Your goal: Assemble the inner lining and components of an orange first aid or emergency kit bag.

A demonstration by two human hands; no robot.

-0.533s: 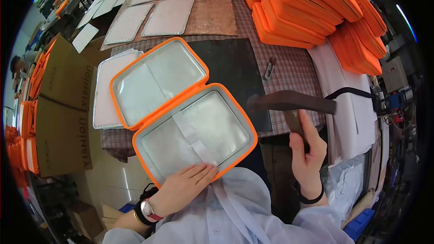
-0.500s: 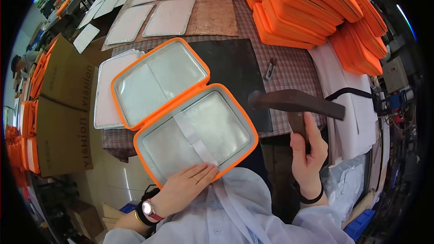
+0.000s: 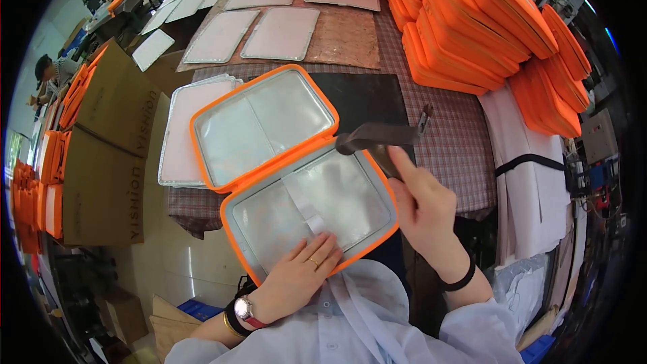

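Clamping hammer [image 3: 381,136] in my right hand [image 3: 426,205] over case [image 3: 367,248]; my left hand [image 3: 304,273] on its near edge, can't tell if clamped. Lining [image 3: 360,197], strap [image 3: 312,220] in place; lid [image 3: 291,104] unshut.

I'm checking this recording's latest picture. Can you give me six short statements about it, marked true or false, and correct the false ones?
1. The right hand grips a hammer. True.
2. The left hand lies over the near side of an orange case. True.
3. That case is closed. False: it lies open.
4. A watch is worn on the left wrist. True.
5. The pile of pale panels beside the case is on its right. False: it is on its left.
6. The stacked cases at the far right are blue. False: they are orange.
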